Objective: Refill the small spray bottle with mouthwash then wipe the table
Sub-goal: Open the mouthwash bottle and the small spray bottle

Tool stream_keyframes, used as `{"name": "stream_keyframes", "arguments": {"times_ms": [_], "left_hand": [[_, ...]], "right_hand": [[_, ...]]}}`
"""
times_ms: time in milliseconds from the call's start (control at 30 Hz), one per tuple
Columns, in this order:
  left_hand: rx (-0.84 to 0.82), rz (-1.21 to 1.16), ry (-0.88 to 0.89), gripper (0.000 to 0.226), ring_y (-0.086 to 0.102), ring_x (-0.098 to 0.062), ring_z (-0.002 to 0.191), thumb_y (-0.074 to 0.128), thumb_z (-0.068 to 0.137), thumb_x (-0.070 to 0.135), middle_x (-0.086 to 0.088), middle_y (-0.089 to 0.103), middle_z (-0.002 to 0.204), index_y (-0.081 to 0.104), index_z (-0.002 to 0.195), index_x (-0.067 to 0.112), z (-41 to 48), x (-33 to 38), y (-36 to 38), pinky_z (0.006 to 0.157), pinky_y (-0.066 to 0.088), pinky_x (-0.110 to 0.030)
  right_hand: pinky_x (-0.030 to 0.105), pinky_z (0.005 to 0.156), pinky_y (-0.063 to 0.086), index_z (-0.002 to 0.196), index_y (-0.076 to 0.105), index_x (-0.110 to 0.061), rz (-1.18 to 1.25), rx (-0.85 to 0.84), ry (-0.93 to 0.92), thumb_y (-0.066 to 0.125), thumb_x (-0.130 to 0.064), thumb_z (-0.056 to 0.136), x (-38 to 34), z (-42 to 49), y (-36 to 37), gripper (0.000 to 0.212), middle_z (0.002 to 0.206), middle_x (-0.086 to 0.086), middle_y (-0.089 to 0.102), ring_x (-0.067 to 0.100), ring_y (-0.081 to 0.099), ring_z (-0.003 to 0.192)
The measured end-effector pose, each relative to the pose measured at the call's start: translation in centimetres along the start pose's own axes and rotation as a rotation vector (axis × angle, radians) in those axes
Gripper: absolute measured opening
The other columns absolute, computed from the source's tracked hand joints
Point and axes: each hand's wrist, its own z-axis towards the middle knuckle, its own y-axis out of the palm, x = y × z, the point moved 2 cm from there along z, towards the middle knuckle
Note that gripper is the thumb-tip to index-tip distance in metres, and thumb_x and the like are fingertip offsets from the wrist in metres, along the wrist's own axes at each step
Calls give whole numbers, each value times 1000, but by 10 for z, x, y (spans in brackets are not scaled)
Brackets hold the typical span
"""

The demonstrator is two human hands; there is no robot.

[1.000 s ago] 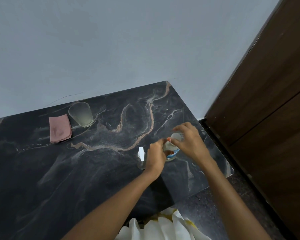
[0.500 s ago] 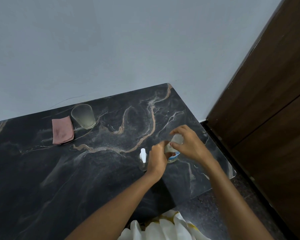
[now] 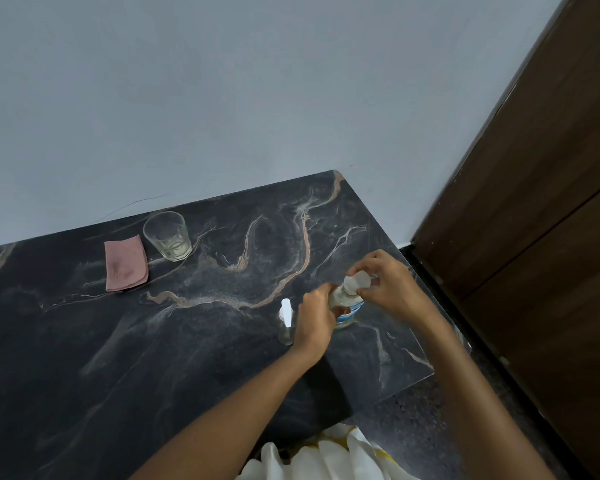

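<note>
A clear mouthwash bottle (image 3: 347, 304) with a blue label stands near the right edge of the dark marble table (image 3: 153, 341). My left hand (image 3: 314, 318) grips its body. My right hand (image 3: 383, 284) is closed on its white cap (image 3: 357, 280) at the top. Just left of my left hand stands the small clear spray bottle (image 3: 286, 322) with a white nozzle, upright and untouched. A folded pink cloth (image 3: 125, 263) lies at the far left of the table.
A clear glass (image 3: 167, 236) with a little liquid stands beside the pink cloth, near the grey wall. A brown wooden door (image 3: 534, 202) is on the right. The table's right edge is close to the mouthwash bottle. White fabric (image 3: 326, 459) shows at the bottom.
My right hand has shifted slightly on the white cap, which now shows more between the fingers. The view has tilted a little. The bottles stay in place.
</note>
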Motion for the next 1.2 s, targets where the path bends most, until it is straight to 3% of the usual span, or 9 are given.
{"name": "stream_keyframes", "arguments": {"times_ms": [167,400,600,667,767,867,933,1033,1200], "left_hand": [[15,28,1,34,64,-16,99,68,79,18,-3,69,106,59,112,17,-2,3,-2,64,43,-11],[30,28,-9,35,65,-14,96,69,78,17,-1,69,105,59,111,19,-3,5,-3,56,38,-4],[38,49,-22,36,64,-17,97,69,77,15,-2,69,106,60,111,19,-2,2,0,67,41,-15],[25,45,-30,36,65,-20,96,70,76,13,-4,69,105,60,110,18,0,2,1,72,45,-22],[11,34,-43,37,65,-22,95,72,74,12,-5,69,102,60,108,16,2,2,2,78,50,-31],[14,35,-49,38,65,-21,94,74,72,13,-5,69,103,61,107,16,3,2,2,76,49,-29],[14,46,-48,38,65,-22,93,74,72,12,-5,69,102,60,107,15,3,2,2,74,46,-27],[5,71,-32,37,64,-24,94,71,74,9,-8,68,104,59,108,13,2,5,1,77,47,-30],[-22,137,-21,41,60,-28,103,68,75,5,-11,64,112,56,114,10,3,11,-3,85,47,-36]], "right_hand": [[6,68,42,87,65,-13,-1,30,-107,69,7,68,8,-5,2,28,96,-1,46,11,49,88],[23,83,46,93,60,-5,31,136,-275,67,7,70,22,-25,6,27,105,5,47,16,50,99],[16,80,50,87,53,-24,624,304,32,62,8,77,59,-33,14,35,100,-5,59,9,59,95],[20,78,51,83,52,-24,683,368,135,63,6,78,78,-34,21,32,95,-4,61,9,59,90],[20,58,47,72,48,-23,681,397,315,66,4,75,105,-37,35,32,79,4,58,11,55,70],[26,48,43,73,46,-23,686,401,478,65,5,72,126,-43,52,34,81,10,58,16,52,62],[30,54,44,81,47,-21,708,408,498,63,11,71,134,-45,61,37,88,11,55,18,51,68],[36,78,46,102,52,-10,645,405,489,66,13,69,141,-47,67,42,101,10,53,20,51,93],[27,85,42,114,59,-10,423,358,399,67,4,75,149,-49,72,42,110,6,47,16,48,102]]}}
